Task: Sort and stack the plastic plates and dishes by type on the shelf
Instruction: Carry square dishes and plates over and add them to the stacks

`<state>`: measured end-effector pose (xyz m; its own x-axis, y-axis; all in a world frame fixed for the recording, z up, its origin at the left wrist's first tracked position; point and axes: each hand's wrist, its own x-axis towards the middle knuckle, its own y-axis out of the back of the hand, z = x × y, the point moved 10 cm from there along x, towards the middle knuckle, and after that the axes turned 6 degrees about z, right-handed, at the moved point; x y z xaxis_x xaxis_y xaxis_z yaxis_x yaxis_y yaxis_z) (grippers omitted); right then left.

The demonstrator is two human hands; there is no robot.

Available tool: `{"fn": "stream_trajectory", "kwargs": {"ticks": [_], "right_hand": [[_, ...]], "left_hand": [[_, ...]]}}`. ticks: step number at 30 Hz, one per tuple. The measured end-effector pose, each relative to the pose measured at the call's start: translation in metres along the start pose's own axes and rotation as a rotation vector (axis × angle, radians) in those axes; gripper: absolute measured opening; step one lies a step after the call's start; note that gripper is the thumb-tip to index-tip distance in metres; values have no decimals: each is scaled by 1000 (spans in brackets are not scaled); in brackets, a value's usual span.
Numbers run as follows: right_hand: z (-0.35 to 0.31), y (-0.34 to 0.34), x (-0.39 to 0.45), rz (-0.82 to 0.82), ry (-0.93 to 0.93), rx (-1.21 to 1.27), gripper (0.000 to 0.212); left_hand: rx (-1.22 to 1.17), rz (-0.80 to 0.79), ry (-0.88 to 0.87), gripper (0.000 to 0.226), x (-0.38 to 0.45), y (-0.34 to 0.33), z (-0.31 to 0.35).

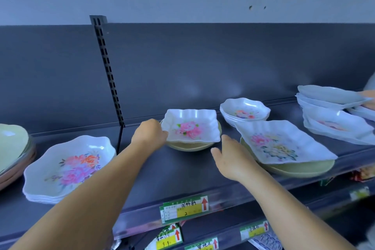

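On the dark metal shelf (182,170), left hand (149,134) gripped the small square white floral plastic dish (191,126); right of the dish, right hand (231,156) hovered, fingers relaxed.

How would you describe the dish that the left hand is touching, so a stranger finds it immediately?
On the dark shelf, look right of the slotted black upright. There a small square white dish rests on a green plate; only it has one pink flower.

Held, on the dark shelf (182,170): green plates (12,140) far left, stacked floral dishes (67,168), two green bowls (188,146) topped by square dishes (191,126), small scalloped bowls (244,111).
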<state>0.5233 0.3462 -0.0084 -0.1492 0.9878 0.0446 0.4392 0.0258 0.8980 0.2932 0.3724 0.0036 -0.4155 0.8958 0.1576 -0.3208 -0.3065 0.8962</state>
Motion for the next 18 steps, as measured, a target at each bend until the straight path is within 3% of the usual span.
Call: {"fn": "stream_trajectory", "kwargs": {"ticks": [3,6,13,18], "right_hand": [[6,-12,13,11,-125,241,20],[11,-20,20,40,-220,402,24],[4,-38,34,68,-295,491,46],[-2,-46,40,78,-371,573,37]], "left_hand": [[-92,-26,19,38,5,-3,-6],[-148,-34,54,33,7,-2,-12],[-202,57,120,29,10,29,-24],[-200,138,120,29,3,51,-38]]}}
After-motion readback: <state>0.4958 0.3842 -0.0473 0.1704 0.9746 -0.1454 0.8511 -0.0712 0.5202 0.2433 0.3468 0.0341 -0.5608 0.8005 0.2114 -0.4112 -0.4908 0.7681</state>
